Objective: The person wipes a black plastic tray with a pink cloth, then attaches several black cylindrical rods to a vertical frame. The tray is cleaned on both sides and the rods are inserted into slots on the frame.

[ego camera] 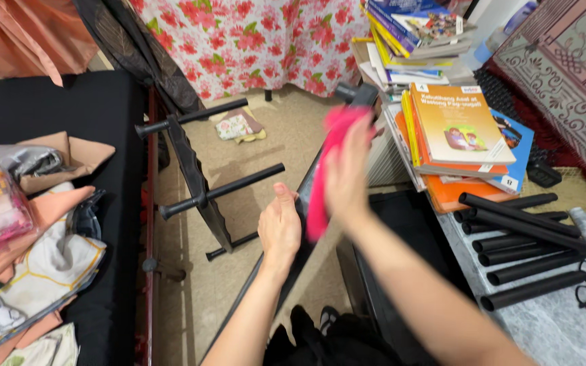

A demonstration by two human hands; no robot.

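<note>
Beige floor (pixel 266 203), floral red curtain (pixel 259 41) behind, black-covered table (pixel 83 108) left, book stacks (pixel 442 81) right.

This is a lived-in home room, shown by the floral curtain (pixel 259 41) at the back, stacked schoolbooks (pixel 456 135) on the right, folded cloths (pixel 42 271) heaped on a black-covered surface (pixel 96 115) at the left, and a beige carpeted floor (pixel 286 135).

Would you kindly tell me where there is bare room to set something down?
Bare floor lies between the black rack frame and the floral curtain. The marble shelf is bare below the black tubes. Books and folded cloths crowd both sides.
</note>
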